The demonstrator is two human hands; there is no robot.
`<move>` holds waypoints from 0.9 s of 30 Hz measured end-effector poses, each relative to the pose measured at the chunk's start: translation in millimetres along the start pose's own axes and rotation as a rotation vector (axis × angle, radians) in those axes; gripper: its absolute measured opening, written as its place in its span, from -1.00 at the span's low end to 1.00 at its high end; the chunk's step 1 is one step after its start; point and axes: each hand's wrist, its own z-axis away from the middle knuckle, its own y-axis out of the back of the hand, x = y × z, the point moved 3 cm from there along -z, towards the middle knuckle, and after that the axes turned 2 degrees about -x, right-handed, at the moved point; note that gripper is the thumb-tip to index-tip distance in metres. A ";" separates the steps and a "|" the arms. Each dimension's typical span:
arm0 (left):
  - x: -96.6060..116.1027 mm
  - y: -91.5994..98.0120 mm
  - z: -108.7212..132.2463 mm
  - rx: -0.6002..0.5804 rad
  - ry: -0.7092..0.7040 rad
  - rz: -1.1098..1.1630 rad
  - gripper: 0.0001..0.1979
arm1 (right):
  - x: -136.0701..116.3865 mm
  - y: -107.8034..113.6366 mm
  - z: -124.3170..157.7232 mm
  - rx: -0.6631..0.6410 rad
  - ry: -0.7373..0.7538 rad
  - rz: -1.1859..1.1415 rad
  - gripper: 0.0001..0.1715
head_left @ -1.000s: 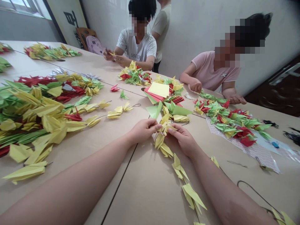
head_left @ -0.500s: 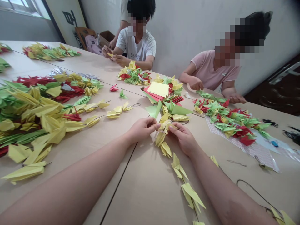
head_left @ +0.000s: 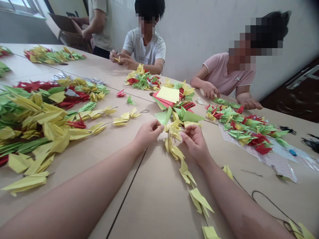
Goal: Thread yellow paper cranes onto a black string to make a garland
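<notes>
A string of yellow folded paper cranes (head_left: 183, 167) runs from between my hands down the table toward me. My left hand (head_left: 147, 133) is closed in a pinch at the top of the string, next to a yellow crane (head_left: 174, 130). My right hand (head_left: 195, 142) is closed too, fingers curled on the same crane from the right. Both hands hover just above the beige table (head_left: 154, 199). Just beyond them lie loose green and yellow folds (head_left: 184, 117) and a stack of square paper sheets (head_left: 168, 95).
Big heaps of yellow, green and red cranes (head_left: 37, 119) cover the left side. More cranes (head_left: 246, 127) lie at the right on patterned wrap. Two people sit across folding paper; a third stands at the back left with a box (head_left: 66, 28). Black cord (head_left: 269, 200) lies near my right arm.
Both hands lifted slightly away from me, drawing the crane string up the table. The standing person at the back walked left and now holds a cardboard box.
</notes>
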 end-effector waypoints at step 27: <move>13.4 -8.0 11.2 -0.233 -0.430 -0.417 -0.67 | -4.9 -2.0 1.5 -0.168 -0.002 0.413 -0.77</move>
